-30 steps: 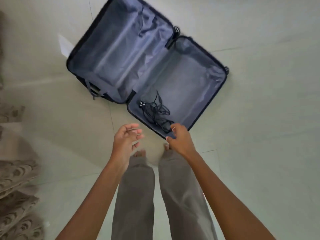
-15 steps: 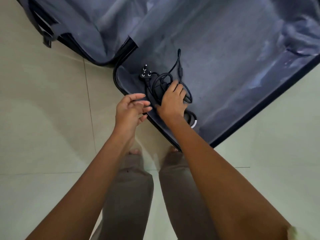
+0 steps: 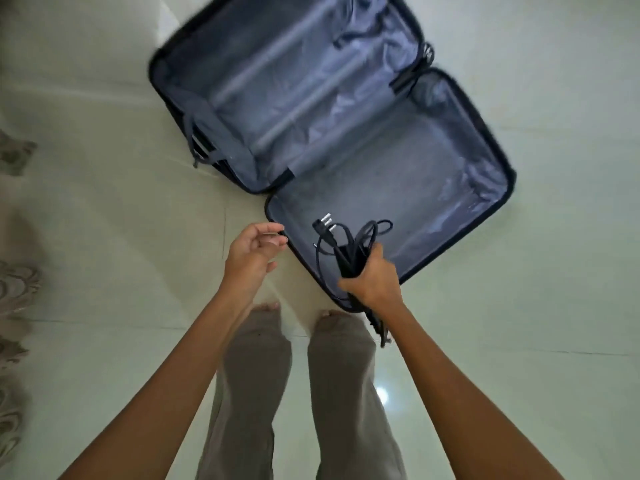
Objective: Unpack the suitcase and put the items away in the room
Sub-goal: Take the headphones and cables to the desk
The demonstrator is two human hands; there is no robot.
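Observation:
A dark blue suitcase (image 3: 491, 140) lies open flat on the pale tiled floor, both halves lined in grey-blue fabric with nothing else inside. My right hand (image 3: 372, 284) grips a bundled black power cable (image 3: 349, 242) and holds it just above the near half's corner; its three-pin plug sticks up at the left and a loose end hangs below my wrist. My left hand (image 3: 251, 252) hovers beside the suitcase's near corner, fingers loosely curled, holding nothing.
My legs in grey trousers and bare feet (image 3: 332, 315) stand right at the suitcase's near corner. A patterned rug or fabric edge (image 3: 14, 282) runs along the left side. Pale floor tiles (image 3: 519, 341) spread to the right.
My right hand closed around the cable bundle in the near half and lifted it off the lining. The view pulled back up from the suitcase. My left hand stayed beside the corner.

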